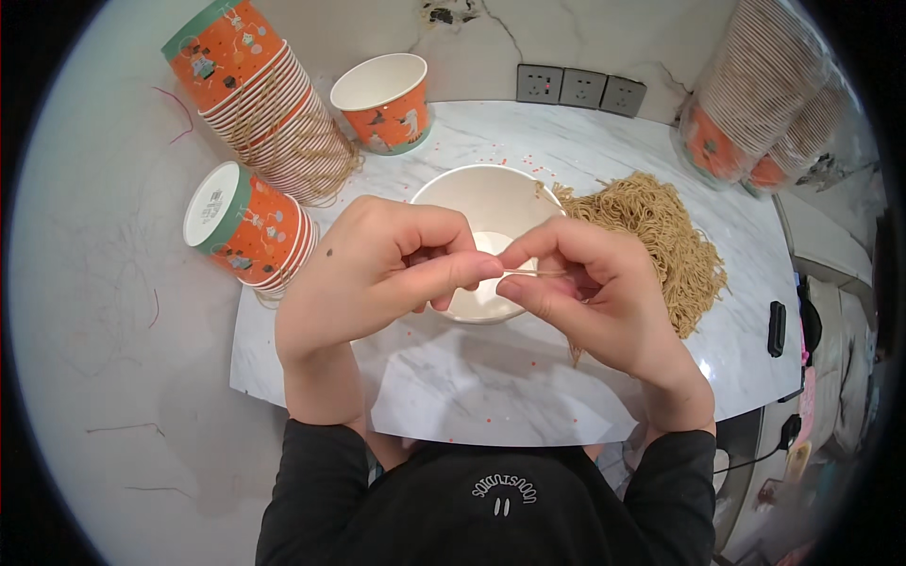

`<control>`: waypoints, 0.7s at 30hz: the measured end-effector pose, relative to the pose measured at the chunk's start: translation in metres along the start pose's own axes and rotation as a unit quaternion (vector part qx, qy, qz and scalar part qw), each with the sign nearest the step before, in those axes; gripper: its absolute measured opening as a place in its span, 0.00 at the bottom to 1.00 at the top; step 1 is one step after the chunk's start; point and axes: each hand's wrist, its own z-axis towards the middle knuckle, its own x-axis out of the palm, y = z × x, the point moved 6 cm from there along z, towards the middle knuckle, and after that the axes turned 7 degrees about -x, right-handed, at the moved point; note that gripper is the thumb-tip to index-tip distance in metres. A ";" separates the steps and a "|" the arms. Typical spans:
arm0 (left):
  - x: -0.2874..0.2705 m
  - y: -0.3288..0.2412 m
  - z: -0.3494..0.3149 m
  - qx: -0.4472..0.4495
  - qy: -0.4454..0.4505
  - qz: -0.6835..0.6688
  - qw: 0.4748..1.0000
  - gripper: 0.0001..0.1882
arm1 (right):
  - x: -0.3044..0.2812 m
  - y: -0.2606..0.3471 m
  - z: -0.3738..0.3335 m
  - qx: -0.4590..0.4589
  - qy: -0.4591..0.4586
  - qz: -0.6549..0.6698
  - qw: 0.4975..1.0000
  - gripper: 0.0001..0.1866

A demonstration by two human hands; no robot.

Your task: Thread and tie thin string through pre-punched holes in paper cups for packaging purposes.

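Observation:
Over an open white paper bucket [483, 302], my left hand [382, 269] and my right hand [595, 292] come close together. Between them stretches a thin tan cord [533, 273]. My left thumb and index finger pinch one end of it. The fingers of my right hand are closed on the same cord, their tips nearly meeting the left ones. To the right of the bucket lies a big tangled heap of tan cord [665, 241], partly behind my right hand. The lower left of the bucket's rim is hidden by my left hand.
At the left stand a tall stack of orange-and-green paper buckets [269, 104], draped with cords, and a shorter stack [255, 226]. Another bucket [382, 104] is upright at the back. Plastic-wrapped buckets [755, 94] stand back right. A small black object [777, 328] lies near the table's right edge.

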 end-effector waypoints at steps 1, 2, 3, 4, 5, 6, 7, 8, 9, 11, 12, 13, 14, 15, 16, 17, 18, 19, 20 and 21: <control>0.000 0.002 0.000 -0.017 0.016 -0.022 0.999 0.07 | -0.002 0.000 0.000 -0.019 -0.014 -0.009 1.000 0.06; -0.002 0.004 0.000 -0.017 0.016 -0.022 0.999 0.07 | -0.004 0.001 -0.001 -0.038 -0.029 -0.018 0.999 0.04; -0.002 0.002 0.000 0.024 0.040 0.032 0.998 0.05 | -0.004 0.002 -0.001 -0.037 -0.028 -0.019 0.999 0.04; -0.003 0.002 -0.001 0.064 0.064 0.085 0.992 0.06 | -0.007 0.005 -0.002 -0.057 -0.054 -0.014 0.997 0.04; -0.008 0.009 0.004 0.065 0.065 0.084 0.992 0.06 | -0.011 0.008 -0.002 -0.077 -0.079 -0.010 0.994 0.05; -0.010 0.008 0.002 0.169 0.087 0.145 0.971 0.10 | -0.012 0.010 -0.003 -0.078 -0.077 -0.010 0.994 0.05; -0.012 0.008 -0.002 0.271 0.109 0.204 0.934 0.14 | -0.016 0.010 -0.004 -0.075 -0.091 0.002 0.993 0.06; -0.018 0.022 0.003 0.206 0.144 0.196 0.948 0.22 | -0.019 0.011 -0.004 -0.071 -0.106 0.014 0.992 0.07; -0.015 0.029 0.004 0.205 0.143 0.195 0.948 0.22 | -0.023 0.020 -0.004 -0.081 -0.133 0.000 0.988 0.07; -0.018 0.046 0.013 0.122 0.037 0.308 0.943 0.18 | -0.032 0.024 -0.006 -0.129 -0.139 -0.026 0.982 0.08; -0.016 0.044 0.019 0.123 0.037 0.306 0.943 0.18 | -0.037 0.027 -0.009 -0.173 -0.149 -0.055 0.972 0.09; -0.011 0.049 0.029 0.054 0.088 0.331 0.938 0.15 | -0.040 0.029 -0.009 -0.172 -0.149 -0.057 0.972 0.09; -0.009 0.056 0.033 -0.015 0.137 0.354 0.925 0.13 | -0.042 0.039 -0.011 -0.212 -0.154 -0.101 0.960 0.10; -0.008 0.054 0.031 -0.015 0.137 0.354 0.925 0.13 | -0.044 0.046 -0.012 -0.252 -0.159 -0.142 0.944 0.11; -0.011 0.044 0.030 0.034 0.089 0.297 0.950 0.11 | -0.043 0.049 -0.012 -0.269 -0.155 -0.152 0.939 0.10; -0.016 0.035 0.028 0.084 0.041 0.237 0.967 0.08 | -0.041 0.049 -0.012 -0.270 -0.155 -0.152 0.938 0.10; -0.021 0.032 0.027 0.087 0.019 0.216 0.972 0.07 | -0.036 0.049 -0.012 -0.274 -0.143 -0.182 0.934 0.10; -0.020 0.029 0.027 0.089 0.018 0.218 0.972 0.07 | -0.032 0.047 -0.011 -0.277 -0.132 -0.211 0.928 0.10; -0.021 0.028 0.027 0.056 0.014 0.130 0.990 0.08 | -0.027 0.044 -0.008 -0.287 -0.108 -0.245 0.920 0.09; -0.022 0.030 0.027 0.023 0.011 0.040 0.999 0.09 | -0.025 0.039 -0.006 -0.288 -0.110 -0.246 0.919 0.09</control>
